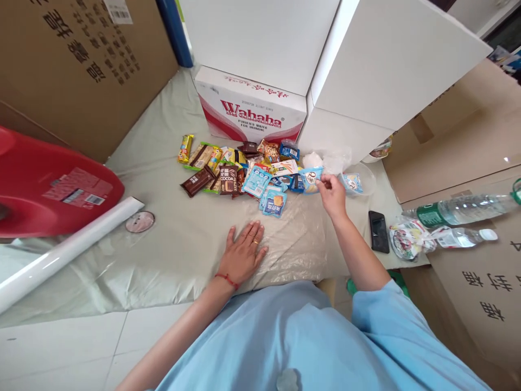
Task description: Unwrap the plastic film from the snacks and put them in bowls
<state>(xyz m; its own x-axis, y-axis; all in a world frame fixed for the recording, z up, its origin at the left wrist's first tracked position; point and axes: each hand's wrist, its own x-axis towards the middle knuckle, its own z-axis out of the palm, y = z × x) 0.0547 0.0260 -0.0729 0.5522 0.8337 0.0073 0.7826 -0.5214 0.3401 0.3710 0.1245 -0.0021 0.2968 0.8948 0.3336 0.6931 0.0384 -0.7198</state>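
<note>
My right hand (332, 195) pinches the edge of a light-blue snack packet (311, 180) at the right end of a pile of wrapped snacks. My left hand (243, 251) lies flat on the cloth-covered surface, fingers spread, a red cord at its wrist. In the pile are a brown cocoa packet (228, 180), a dark brown packet (198, 181), light-blue packets (257, 181), a blue packet with a cracker picture (274, 203) and a yellow packet (185, 148). Right of my right hand, another light-blue packet (353, 183) sits in a clear round container (368, 178).
Behind the pile stands a Wahaha carton (252, 108) against white panels. A red jug (52, 184), a white roll (69, 250) and a round pink item (140, 221) are at left. A black phone (379, 232) and plastic bottles (468, 209) lie at right.
</note>
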